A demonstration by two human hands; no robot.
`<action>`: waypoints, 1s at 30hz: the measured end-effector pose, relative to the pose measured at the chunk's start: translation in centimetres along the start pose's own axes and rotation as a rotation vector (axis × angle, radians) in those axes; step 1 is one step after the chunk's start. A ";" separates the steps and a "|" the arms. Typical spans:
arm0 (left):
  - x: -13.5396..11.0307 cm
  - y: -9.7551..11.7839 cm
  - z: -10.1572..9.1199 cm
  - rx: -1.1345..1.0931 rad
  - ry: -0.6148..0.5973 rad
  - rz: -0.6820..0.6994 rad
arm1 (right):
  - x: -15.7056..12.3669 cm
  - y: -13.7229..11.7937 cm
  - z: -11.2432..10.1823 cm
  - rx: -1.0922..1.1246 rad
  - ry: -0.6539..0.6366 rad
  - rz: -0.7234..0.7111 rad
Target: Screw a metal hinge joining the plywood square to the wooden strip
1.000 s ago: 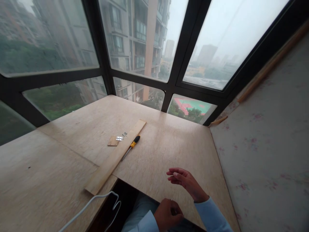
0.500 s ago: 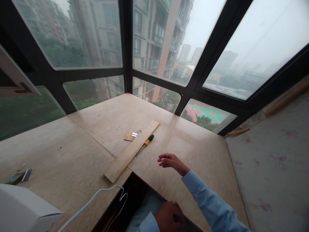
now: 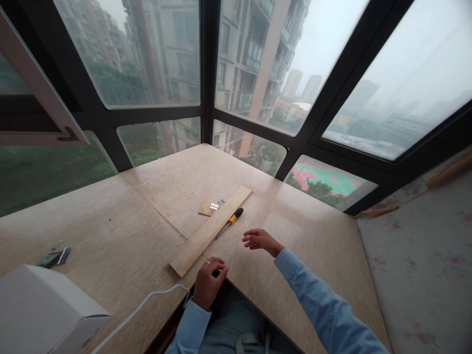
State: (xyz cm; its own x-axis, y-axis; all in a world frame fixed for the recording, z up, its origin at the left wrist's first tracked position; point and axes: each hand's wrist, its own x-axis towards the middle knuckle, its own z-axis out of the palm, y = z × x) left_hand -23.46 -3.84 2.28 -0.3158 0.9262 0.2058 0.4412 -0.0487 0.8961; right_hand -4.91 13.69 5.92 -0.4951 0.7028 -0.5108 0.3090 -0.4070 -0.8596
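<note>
Hovering above the desk (image 3: pixel 313 236), the right hand (image 3: pixel 258 239) has an empty grip, its fingers loosely parted. The left hand (image 3: pixel 211 279), wearing a ring, is half curled near the close end of a wooden plank (image 3: pixel 210 233); whether its grip encloses something small, I cannot tell. Just beside the plank's right edge lies a yellow-and-black screwdriver (image 3: pixel 230 222), handle pointing away. On the plank's other side, a silver hinge (image 3: pixel 214 206) overlaps a small drilled wooden plate (image 3: pixel 205 209), with loose screws (image 3: pixel 221 202) next to it. The step seems preparatory, the pieces unjoined; taking the screwdriver would call for the right hand to stretch forward and close around its handle. Farther left are a white cable (image 3: pixel 147 297) and white box (image 3: pixel 47 309); dark-framed windows stand behind.
</note>
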 end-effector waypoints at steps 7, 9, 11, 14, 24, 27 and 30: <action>0.9 -6.0 -4.5 0.715 0.272 -0.059 | 2.1 -0.5 -1.0 0.003 0.019 0.023; 1.0 -6.9 -4.9 0.828 0.193 -0.141 | 2.9 -0.8 -0.8 0.003 0.016 0.025; 1.3 -7.3 -4.9 0.880 0.133 -0.218 | 3.6 -1.1 -0.5 0.008 0.009 0.026; 1.9 -7.2 -4.8 0.914 0.109 -0.258 | 4.1 -1.3 -0.1 0.019 0.001 0.025; 3.0 -6.4 -5.7 0.862 0.113 -0.164 | 4.3 0.4 0.5 0.075 0.017 0.042; 2.9 -6.4 -5.8 0.830 0.127 -0.174 | 4.3 0.8 0.7 0.098 0.022 0.049; 2.7 -6.4 -5.8 0.804 0.177 -0.150 | 4.3 1.0 1.0 0.119 0.022 0.054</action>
State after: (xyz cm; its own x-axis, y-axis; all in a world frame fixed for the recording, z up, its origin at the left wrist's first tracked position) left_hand -31.98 -3.18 -0.66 -0.5166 0.8260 0.2256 0.8277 0.4142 0.3787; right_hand -7.55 15.69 2.90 -0.4620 0.6900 -0.5572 0.2354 -0.5103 -0.8271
